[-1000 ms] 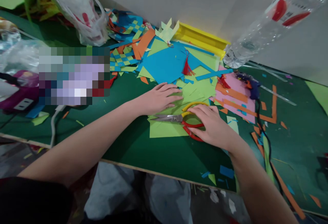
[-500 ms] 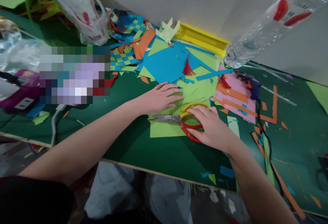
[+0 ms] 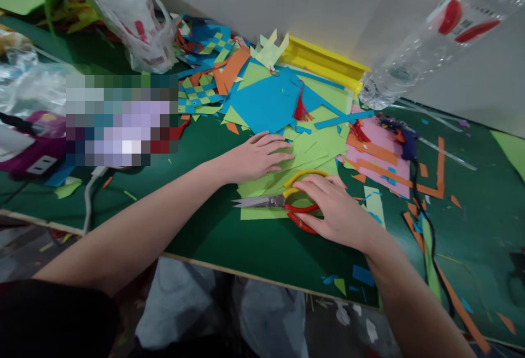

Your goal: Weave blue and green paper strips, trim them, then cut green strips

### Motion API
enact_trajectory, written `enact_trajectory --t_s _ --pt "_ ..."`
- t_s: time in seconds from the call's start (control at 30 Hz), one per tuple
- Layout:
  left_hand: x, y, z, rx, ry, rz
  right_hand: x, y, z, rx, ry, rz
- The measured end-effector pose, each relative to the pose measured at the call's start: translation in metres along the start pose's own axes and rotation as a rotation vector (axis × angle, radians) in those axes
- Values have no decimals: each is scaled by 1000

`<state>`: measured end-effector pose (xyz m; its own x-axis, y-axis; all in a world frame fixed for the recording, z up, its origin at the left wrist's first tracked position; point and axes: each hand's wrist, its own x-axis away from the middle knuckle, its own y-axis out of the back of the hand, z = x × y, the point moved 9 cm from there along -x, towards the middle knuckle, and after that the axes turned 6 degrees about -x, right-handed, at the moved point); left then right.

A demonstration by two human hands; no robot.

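Note:
My left hand lies flat on light green paper, its fingers stretched to the right. My right hand is closed on the handles of a pair of scissors. Yellow and red grips show around its fingers, and the slightly parted blades point left. Beneath the scissors is the front part of the green paper, which carries several slits. A blue paper sheet lies just behind the left hand, with a red tassel on its right part.
Woven blue-green paper pieces pile up at the back left, near a plastic bag. A yellow tray and a clear bottle are by the wall. Pink paper, orange strips and a black cord lie at right.
My right hand has drawn the scissors a little toward me and to the left, over the front of the green paper. The left hand has stayed in place.

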<state>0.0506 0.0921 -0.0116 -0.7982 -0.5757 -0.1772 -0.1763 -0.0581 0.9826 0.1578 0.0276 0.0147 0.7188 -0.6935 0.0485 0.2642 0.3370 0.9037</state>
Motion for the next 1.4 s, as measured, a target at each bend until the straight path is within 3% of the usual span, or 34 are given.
enact_trajectory --t_s 0.2,0.33,0.53,0.63,0.7,0.97,1.4 --pt "2 9 3 -33 37 -37 4 8 -13 -59 -30 -8" --pt "4 16 14 -63 101 -73 12 26 -38 -72 -89 -121" --pt "14 35 37 -76 262 -190 31 63 -88 -6 -334 -498" --pt "16 37 36 -64 255 -187 47 76 -108 92 -539 -685" --pt "15 37 30 -65 224 -176 55 78 -117 153 -654 -730" --pt "13 32 19 -113 153 -117 60 72 -136 243 -773 -654" --pt "19 36 34 -157 269 -139 56 63 -139 308 -815 -510"
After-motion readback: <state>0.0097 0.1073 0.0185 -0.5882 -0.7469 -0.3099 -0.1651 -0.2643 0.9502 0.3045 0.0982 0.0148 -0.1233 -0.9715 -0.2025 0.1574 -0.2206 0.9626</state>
